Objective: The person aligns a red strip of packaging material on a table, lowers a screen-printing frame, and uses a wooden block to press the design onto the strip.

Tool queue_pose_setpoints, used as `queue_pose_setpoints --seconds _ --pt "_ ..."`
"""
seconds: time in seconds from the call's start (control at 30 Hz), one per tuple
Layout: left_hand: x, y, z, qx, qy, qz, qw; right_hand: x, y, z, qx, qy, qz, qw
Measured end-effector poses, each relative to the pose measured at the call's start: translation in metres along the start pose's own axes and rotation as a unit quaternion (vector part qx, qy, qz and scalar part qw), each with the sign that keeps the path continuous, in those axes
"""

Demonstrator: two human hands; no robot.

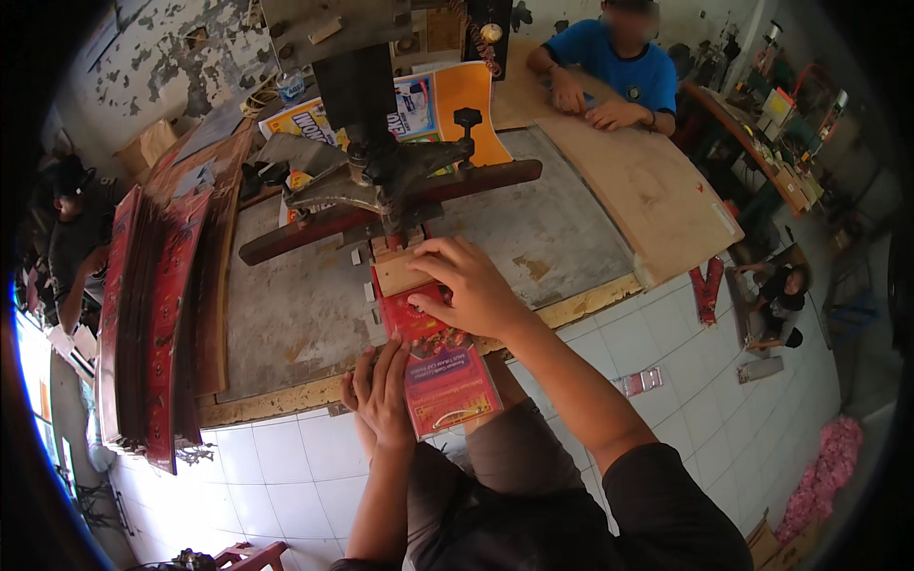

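A long red printed cardboard piece (438, 366) lies under the press, its near end sticking out past the table edge toward my lap. My left hand (386, 390) is closed on its left edge, fingers on top. My right hand (466, 285) is curved over the piece with thumb and fingers apart. Its fingertips touch a flat brown board (400, 271) resting across the red cardboard. Just beyond stands a dark metal press (381, 181) with a long crossbar, close above the far end of the cardboard. Small pale blocks (358, 257) sit to the left.
Red printed sheets (176, 324) stand stacked at the left. A large brown board (647, 190) covers the table's right side, with a person in a blue shirt (619, 71) behind it. Another person (776, 300) sits low at the right. Pink material (824, 476) is heaped on the tiled floor.
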State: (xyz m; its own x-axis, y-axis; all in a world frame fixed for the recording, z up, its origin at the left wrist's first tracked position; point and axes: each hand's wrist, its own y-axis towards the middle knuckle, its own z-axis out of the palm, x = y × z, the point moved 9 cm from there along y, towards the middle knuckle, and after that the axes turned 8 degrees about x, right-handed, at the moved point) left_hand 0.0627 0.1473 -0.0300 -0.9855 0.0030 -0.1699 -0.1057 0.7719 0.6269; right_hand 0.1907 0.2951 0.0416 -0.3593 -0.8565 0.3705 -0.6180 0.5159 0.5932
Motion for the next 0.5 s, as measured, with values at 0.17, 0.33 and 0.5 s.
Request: queue_pose_setpoints --seconds 0.17,0.33,0.5 --pt "0.0008 -0.0005 0.0049 -0.001 0.007 0.003 1.000 -0.0078 0.0022 0.0029 -0.004 0.006 0.006 1.000" --pt "0.0003 -0.0015 -0.0007 -0.007 0.010 -0.001 1.000 -0.0056 0.0038 0.0040 -0.005 0.030 0.007 1.000" --pt "0.0071 -0.0048 -0.0009 0.021 -0.011 -0.017 1.000 -0.0024 0.0073 0.0085 -0.003 0.031 0.015 0.999"
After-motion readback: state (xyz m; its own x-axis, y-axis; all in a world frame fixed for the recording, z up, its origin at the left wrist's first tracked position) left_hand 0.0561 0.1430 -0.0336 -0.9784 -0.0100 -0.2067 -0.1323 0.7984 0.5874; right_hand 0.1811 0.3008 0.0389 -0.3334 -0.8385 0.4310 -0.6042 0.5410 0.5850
